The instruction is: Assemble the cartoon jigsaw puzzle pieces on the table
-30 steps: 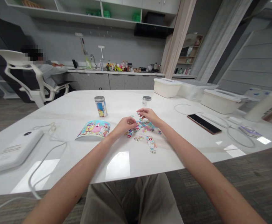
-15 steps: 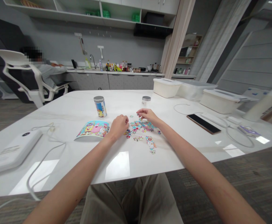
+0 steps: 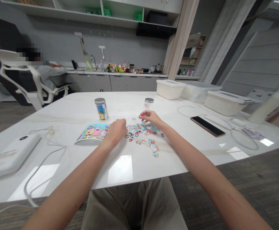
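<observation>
A scatter of small colourful puzzle pieces (image 3: 141,130) lies on the white table (image 3: 130,166) in front of me. My left hand (image 3: 115,130) rests at the left edge of the pieces, fingers curled into a loose fist; I cannot see anything in it. My right hand (image 3: 150,117) hovers at the far side of the pieces, fingertips pinched on a small piece. A joined cluster shaped like a figure (image 3: 154,147) lies nearer to me. A cartoon reference picture (image 3: 91,132) lies left of my left hand.
A lidded jar with a cartoon label (image 3: 101,108) and a small clear jar (image 3: 148,103) stand beyond the pieces. A phone (image 3: 206,126), cables and white lidded boxes (image 3: 170,88) are at the right. A white device (image 3: 9,156) with a cable is at the left. A person sits at the far left.
My left hand has drawn back left from the middle of the pieces and closed into a fist. My right hand has stayed at the far edge of the pieces.
</observation>
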The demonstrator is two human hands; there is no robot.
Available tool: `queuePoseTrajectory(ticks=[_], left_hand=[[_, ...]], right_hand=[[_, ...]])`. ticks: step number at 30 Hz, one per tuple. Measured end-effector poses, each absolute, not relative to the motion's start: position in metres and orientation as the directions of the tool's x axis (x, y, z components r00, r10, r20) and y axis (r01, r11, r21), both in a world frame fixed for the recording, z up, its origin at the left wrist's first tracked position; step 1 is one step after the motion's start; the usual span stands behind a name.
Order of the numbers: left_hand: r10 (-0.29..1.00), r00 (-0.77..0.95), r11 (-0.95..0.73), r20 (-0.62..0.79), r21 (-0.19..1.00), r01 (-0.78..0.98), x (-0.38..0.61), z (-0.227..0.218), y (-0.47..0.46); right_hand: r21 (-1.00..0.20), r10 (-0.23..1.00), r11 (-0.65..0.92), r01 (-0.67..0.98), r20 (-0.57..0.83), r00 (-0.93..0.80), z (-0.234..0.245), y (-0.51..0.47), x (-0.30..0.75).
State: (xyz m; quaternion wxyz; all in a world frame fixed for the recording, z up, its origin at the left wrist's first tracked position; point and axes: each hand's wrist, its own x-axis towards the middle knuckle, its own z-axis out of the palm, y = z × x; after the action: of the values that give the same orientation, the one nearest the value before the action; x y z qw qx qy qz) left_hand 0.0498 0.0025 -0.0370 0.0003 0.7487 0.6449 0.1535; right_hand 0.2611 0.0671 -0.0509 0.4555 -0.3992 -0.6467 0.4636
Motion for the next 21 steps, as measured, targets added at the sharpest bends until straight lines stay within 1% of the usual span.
queuePoseTrajectory(ticks=[3,6,12,15,17,21], left_hand=[[0.970,0.104,-0.147,0.222,0.189,0.971,0.045,-0.038,0.004],[0.967,0.135,-0.178,0.215,0.198,0.964,0.046,-0.037,0.005],[0.923,0.351,-0.382,0.157,0.286,0.879,0.058,-0.032,0.004],[0.904,0.412,-0.426,0.115,0.324,0.845,0.061,-0.031,0.004],[0.916,0.382,-0.399,0.118,0.321,0.859,0.061,-0.032,0.004],[0.959,0.244,-0.276,0.148,0.273,0.922,0.055,-0.036,0.005]], right_hand=[[-0.964,0.943,0.246,0.103,0.213,-0.257,-0.052,0.068,0.262],[-0.964,0.944,0.242,0.109,0.209,-0.254,-0.052,0.068,0.262],[-0.963,0.946,0.237,0.126,0.199,-0.255,-0.050,0.066,0.261],[-0.965,0.948,0.226,0.136,0.186,-0.258,-0.049,0.065,0.260],[-0.966,0.950,0.217,0.142,0.175,-0.260,-0.049,0.065,0.260],[-0.970,0.952,0.193,0.150,0.148,-0.268,-0.049,0.066,0.259]])
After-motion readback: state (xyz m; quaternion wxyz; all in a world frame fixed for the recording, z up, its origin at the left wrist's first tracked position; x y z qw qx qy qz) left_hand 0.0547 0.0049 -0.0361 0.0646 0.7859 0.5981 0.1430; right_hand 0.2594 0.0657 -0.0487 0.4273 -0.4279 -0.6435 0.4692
